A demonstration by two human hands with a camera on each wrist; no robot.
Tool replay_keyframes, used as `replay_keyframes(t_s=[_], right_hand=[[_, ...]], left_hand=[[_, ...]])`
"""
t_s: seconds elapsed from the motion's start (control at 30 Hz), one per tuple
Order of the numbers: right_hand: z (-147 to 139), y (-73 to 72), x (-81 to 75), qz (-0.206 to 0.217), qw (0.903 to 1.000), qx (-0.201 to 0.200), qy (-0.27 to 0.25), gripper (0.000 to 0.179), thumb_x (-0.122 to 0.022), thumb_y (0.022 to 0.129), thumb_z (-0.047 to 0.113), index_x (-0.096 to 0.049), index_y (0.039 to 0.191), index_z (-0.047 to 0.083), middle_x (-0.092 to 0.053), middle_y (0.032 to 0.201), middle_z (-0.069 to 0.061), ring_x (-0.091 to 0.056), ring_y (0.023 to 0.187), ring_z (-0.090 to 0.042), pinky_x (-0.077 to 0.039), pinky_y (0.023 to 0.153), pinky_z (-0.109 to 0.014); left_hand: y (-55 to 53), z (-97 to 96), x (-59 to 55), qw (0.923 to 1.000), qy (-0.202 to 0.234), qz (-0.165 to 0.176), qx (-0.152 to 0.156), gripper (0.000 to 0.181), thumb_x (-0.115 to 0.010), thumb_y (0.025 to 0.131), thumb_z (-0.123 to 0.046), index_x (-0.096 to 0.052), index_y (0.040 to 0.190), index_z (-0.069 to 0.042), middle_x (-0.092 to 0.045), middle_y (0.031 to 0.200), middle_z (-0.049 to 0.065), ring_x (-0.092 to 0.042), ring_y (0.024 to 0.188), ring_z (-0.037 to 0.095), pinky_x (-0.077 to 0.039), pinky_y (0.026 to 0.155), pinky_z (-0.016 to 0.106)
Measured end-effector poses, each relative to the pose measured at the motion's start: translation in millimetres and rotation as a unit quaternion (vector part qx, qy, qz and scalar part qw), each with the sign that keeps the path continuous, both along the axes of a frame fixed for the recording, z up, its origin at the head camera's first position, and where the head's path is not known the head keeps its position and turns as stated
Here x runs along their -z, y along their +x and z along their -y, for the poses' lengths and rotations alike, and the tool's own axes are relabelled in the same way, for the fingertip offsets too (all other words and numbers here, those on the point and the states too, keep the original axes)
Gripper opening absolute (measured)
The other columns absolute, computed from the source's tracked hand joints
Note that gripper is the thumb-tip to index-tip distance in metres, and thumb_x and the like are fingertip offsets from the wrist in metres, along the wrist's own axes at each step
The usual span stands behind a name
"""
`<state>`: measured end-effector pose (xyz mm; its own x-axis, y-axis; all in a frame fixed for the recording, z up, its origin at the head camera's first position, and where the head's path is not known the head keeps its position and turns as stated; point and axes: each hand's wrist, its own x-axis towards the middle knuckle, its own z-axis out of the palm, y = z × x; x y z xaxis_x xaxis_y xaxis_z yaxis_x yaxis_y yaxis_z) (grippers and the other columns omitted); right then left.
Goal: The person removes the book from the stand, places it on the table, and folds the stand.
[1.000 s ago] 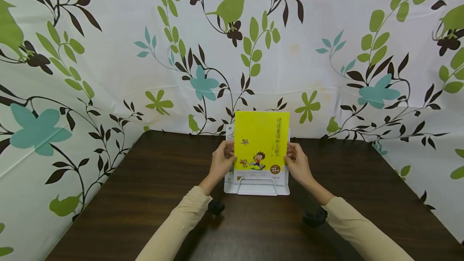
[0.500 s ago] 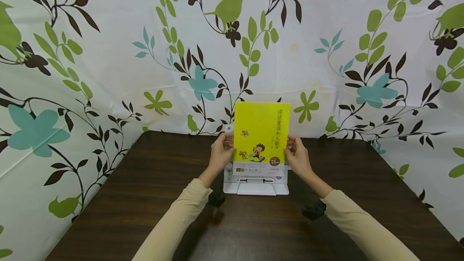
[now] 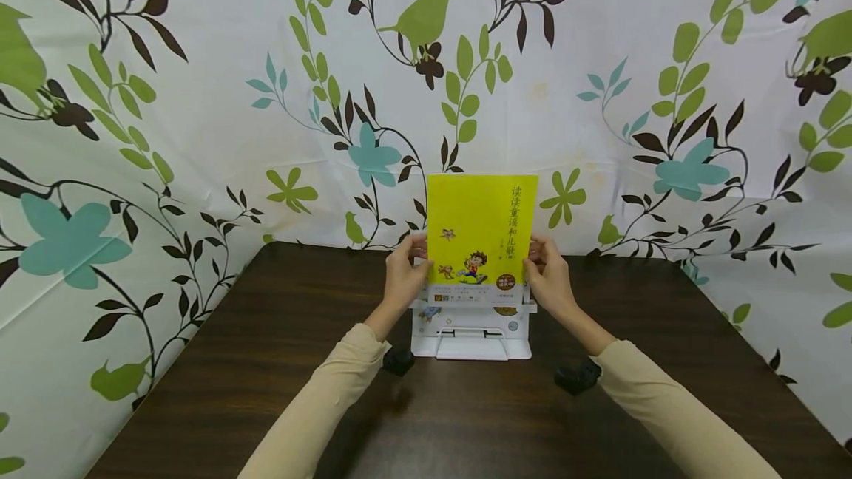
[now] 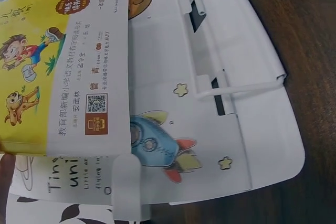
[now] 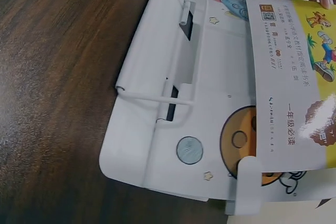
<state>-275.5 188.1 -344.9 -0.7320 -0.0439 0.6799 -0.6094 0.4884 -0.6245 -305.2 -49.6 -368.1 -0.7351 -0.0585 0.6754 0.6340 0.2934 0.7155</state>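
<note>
While hands (image 3: pixel 404 278) hold yellow book (image 3: pixel 474 220), bookstand (image 3: pixel 471 350) behind

A person wears plain, pale beige long sleeves. The left sleeve (image 3: pixel 316 401) and the right sleeve (image 3: pixel 679 409) are smooth along the forearm, with soft creases near the cuffs, which end at the wrists. Beneath each wrist sits a small, chunky black camera, one on the left (image 3: pixel 398 362), one on the right (image 3: pixel 577 376); fine details are too dark to tell.
</note>
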Motion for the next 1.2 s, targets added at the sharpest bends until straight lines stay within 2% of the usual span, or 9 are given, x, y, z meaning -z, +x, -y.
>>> replay_keyframes(t_s=[0.2,0.33,0.47,0.63,0.9,1.1,1.2], right_hand=[[-8.8,-17.2,10.6,-0.010,0.9999,0.010,0.000,0.040,-0.051,0.082,-0.016,-0.045,0.121,-0.010,-0.055,0.097,-0.023,-0.054,0.081,-0.029,-0.039,0.063,-0.006],[-11.7,-17.0,7.4,-0.017,0.9997,0.019,0.006,0.042,-0.052,0.082,-0.015,-0.045,0.122,-0.007,-0.056,0.098,-0.020,-0.054,0.083,-0.025,-0.040,0.065,-0.005],[-16.3,-10.7,2.8,-0.016,0.9996,0.022,0.013,0.042,-0.053,0.082,-0.014,-0.045,0.122,-0.006,-0.056,0.099,-0.019,-0.054,0.083,-0.022,-0.040,0.065,-0.005],[-26.4,-1.1,0.4,0.002,0.9996,0.019,0.020,0.042,-0.053,0.082,-0.014,-0.045,0.122,-0.006,-0.057,0.098,-0.019,-0.054,0.080,-0.016,-0.041,0.064,-0.007],[-43.4,15.2,1.7,0.017,0.9994,0.018,0.025,0.040,-0.053,0.080,-0.017,-0.045,0.119,-0.012,-0.056,0.096,-0.024,-0.053,0.077,-0.012,-0.042,0.061,-0.009],[-54.1,32.0,4.1,0.062,0.9973,0.034,0.021,0.038,-0.052,0.083,-0.012,-0.045,0.120,-0.008,-0.056,0.096,-0.020,-0.051,0.077,0.000,-0.042,0.062,-0.011],[-58.5,39.9,7.4,0.095,0.9946,0.041,0.005,0.038,-0.050,0.083,-0.012,-0.045,0.120,-0.009,-0.056,0.097,-0.021,-0.051,0.077,-0.001,-0.042,0.063,-0.011]], left_hand=[[3.2,-1.1,-7.2,0.9999,0.001,0.013,-0.009,0.037,-0.065,0.072,0.015,-0.058,0.107,0.002,-0.061,0.092,0.015,-0.061,0.080,0.027,-0.052,0.068,0.040],[5.7,-2.4,-11.1,0.9998,0.004,0.018,-0.002,0.037,-0.065,0.074,0.014,-0.058,0.108,0.002,-0.060,0.094,0.016,-0.060,0.082,0.027,-0.052,0.066,0.040],[9.4,-4.3,-12.9,0.9997,0.002,0.019,0.013,0.038,-0.065,0.074,0.013,-0.057,0.109,0.002,-0.060,0.094,0.016,-0.060,0.082,0.027,-0.053,0.065,0.037],[19.0,-8.2,-15.9,0.9986,-0.011,0.031,0.042,0.040,-0.066,0.073,0.013,-0.056,0.110,0.001,-0.060,0.094,0.014,-0.060,0.081,0.025,-0.053,0.062,0.029],[31.3,-18.1,-14.0,0.9955,-0.011,0.043,0.084,0.040,-0.065,0.073,0.014,-0.057,0.110,0.000,-0.060,0.094,0.014,-0.060,0.081,0.026,-0.052,0.061,0.030],[37.9,-33.5,-10.1,0.9911,-0.003,0.088,0.099,0.041,-0.063,0.075,0.013,-0.055,0.113,0.001,-0.058,0.098,0.014,-0.058,0.084,0.023,-0.051,0.065,0.023],[40.2,-41.7,-8.8,0.9882,-0.010,0.111,0.105,0.043,-0.062,0.075,0.012,-0.055,0.116,0.002,-0.058,0.099,0.013,-0.057,0.085,0.022,-0.051,0.065,0.021]])
